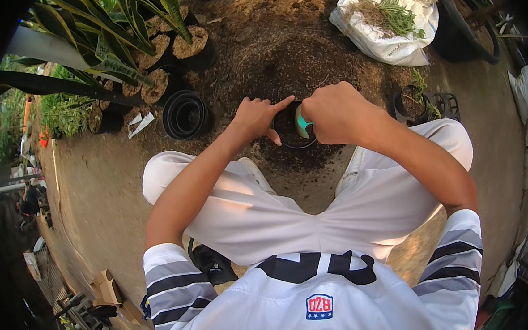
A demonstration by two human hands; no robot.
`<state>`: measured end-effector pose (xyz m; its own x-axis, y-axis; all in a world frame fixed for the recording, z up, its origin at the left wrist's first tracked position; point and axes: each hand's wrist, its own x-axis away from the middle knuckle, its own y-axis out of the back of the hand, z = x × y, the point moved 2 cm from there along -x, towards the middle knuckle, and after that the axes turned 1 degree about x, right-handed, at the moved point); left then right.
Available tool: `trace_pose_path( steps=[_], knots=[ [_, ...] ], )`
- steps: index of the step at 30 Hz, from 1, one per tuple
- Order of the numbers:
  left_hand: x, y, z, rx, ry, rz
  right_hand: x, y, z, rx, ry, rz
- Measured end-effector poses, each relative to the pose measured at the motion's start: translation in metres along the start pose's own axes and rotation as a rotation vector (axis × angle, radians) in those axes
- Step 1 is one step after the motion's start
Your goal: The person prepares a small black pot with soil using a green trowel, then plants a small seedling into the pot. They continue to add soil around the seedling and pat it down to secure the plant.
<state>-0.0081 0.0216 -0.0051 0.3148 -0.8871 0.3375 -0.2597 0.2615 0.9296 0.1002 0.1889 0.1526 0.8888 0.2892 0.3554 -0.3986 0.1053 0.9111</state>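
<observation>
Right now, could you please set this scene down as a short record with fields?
Left hand: thumb and forefinger spread around the left side of a black pot
Right hand: closed on a green thing, kind unclear, at the pot
Beyond pot: dark soil
Left: nested pots, long-leaved plants
Far right: white sack, cut greens on top
</observation>
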Motion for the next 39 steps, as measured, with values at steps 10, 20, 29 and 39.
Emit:
trace_pose_path(
  steps=[10,20,29,39],
  knots=[
    [0.000,0.002,0.001,-0.022,0.005,0.005,0.002,0.008,0.006,-0.014,-0.015,-0.033],
    [0.004,0.004,-0.004,-0.028,0.016,0.023,0.003,0.005,0.001,0.003,-0.008,-0.015],
    [0.005,0.004,-0.003,-0.023,0.008,0.011,0.002,-0.004,0.003,-0.006,-0.063,0.036],
    [0.002,0.001,-0.001,-0.018,0.009,0.013,-0.004,-0.006,-0.002,-0.070,-0.128,0.007]
  ],
)
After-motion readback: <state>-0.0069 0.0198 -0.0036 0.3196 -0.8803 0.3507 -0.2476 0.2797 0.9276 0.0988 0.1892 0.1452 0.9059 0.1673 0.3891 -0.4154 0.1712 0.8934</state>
